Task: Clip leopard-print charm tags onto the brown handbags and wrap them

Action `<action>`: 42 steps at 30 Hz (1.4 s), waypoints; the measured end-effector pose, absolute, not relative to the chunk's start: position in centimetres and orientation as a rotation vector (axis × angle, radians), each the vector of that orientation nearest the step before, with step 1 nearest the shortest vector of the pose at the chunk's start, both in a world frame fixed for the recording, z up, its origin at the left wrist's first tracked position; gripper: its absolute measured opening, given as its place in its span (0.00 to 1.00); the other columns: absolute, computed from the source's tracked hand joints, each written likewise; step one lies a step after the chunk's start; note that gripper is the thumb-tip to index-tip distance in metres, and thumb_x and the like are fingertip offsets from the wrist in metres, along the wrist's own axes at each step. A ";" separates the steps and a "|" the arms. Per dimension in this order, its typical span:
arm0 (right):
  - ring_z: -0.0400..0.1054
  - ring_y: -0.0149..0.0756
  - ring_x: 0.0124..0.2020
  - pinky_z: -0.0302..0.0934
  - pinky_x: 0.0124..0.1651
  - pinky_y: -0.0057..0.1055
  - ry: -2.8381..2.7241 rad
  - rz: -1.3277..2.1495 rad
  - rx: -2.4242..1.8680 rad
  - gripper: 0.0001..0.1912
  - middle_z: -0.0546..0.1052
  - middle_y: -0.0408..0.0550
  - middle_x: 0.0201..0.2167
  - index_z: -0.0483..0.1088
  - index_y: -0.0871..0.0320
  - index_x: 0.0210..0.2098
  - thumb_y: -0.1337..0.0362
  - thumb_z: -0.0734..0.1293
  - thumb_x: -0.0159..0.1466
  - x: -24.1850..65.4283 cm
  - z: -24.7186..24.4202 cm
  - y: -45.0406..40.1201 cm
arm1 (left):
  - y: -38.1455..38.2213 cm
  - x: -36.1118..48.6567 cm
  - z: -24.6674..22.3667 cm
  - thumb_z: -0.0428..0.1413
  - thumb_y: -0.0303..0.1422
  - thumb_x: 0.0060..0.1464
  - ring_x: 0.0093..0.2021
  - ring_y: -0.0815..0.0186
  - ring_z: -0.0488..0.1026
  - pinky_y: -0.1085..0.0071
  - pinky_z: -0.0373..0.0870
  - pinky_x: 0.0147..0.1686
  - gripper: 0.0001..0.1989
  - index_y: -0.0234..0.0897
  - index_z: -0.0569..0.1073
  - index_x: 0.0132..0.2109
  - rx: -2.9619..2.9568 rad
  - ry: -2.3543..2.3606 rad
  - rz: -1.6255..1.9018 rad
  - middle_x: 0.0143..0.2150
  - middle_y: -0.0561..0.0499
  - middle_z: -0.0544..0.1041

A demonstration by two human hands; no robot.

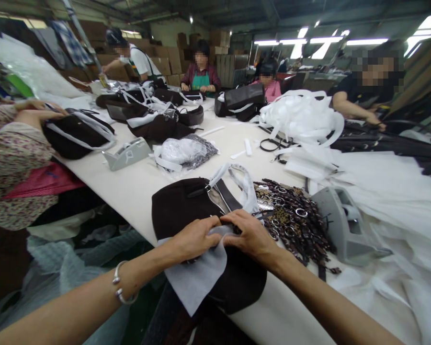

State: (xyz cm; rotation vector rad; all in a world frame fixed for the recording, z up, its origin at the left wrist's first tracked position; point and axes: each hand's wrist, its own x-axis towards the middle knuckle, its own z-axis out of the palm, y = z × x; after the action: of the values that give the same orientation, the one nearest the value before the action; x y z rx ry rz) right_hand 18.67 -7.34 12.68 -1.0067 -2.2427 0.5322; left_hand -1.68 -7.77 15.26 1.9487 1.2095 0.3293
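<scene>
Dark bag point(177, 203) on the near edge of the pale table point(125, 191), right in front of the wearer. Its opening gapes a little at the top; light lining shows, the rest of the inside too hidden to read. Handle point(249, 189) wrapped in white.

Left hand point(199, 237): fingers bent, thumb drawn in, pinching the white sheet point(199, 278) at the bag's middle. Right hand point(249, 235): facing it, nearly touching, likewise closed on the sheet between thumb and fingers. Exact grip on the bag cloth beneath: cannot tell. Sheet hangs over the bag's near side and covers part of it; left forearm hides more.

Just right of the bag, a heap of patterned straps point(290, 220) with metal rings, too tangled to count. Beside it, a grey tape dispenser point(335, 230), partly among white sheets point(380, 191) that run out of frame.

Left edge: a co-worker's flowered sleeve point(17, 163), person cut off; the hand is at another dark bag point(79, 132), fingers hard to make out. Far bags overlap, outlines unclear.
</scene>
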 end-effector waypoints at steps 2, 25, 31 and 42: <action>0.67 0.42 0.46 0.64 0.49 0.40 -2.216 0.384 -0.943 0.17 0.74 0.53 0.43 0.71 0.57 0.48 0.62 0.71 0.60 18.8 12.6 -7.9 | -7.6 -1.7 15.1 0.52 0.36 0.54 0.35 0.65 0.70 0.73 0.63 0.33 0.12 0.36 0.73 0.44 1.905 1.228 0.326 0.37 0.52 0.75; 0.66 0.37 0.41 0.61 0.45 0.32 -2.102 0.518 -1.026 0.12 0.71 0.45 0.35 0.70 0.56 0.35 0.60 0.74 0.56 17.3 12.4 -9.2 | -7.2 -1.6 13.7 0.57 0.40 0.54 0.37 0.67 0.69 0.75 0.65 0.36 0.12 0.36 0.72 0.39 1.788 0.985 0.454 0.36 0.52 0.75; 0.67 0.39 0.42 0.61 0.45 0.33 -2.077 0.628 -1.229 0.19 0.72 0.46 0.37 0.72 0.55 0.40 0.54 0.75 0.53 17.5 12.7 -8.5 | -7.3 -1.8 14.7 0.54 0.44 0.56 0.31 0.70 0.64 0.77 0.60 0.29 0.15 0.36 0.70 0.39 1.717 0.943 0.391 0.32 0.54 0.70; 0.62 0.30 0.28 0.53 0.32 0.27 -2.087 0.608 -1.289 0.13 0.69 0.41 0.25 0.69 0.58 0.25 0.57 0.74 0.55 17.5 11.7 -7.7 | -8.8 -0.7 15.9 0.57 0.39 0.48 0.30 0.68 0.66 0.74 0.55 0.28 0.11 0.37 0.68 0.36 1.904 1.303 0.269 0.30 0.56 0.69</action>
State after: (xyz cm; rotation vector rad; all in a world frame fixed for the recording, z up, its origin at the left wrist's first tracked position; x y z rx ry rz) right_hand 17.46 -7.74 11.65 -1.2886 -2.0869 0.6080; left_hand -0.73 -8.76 15.85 1.9041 1.3033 0.2686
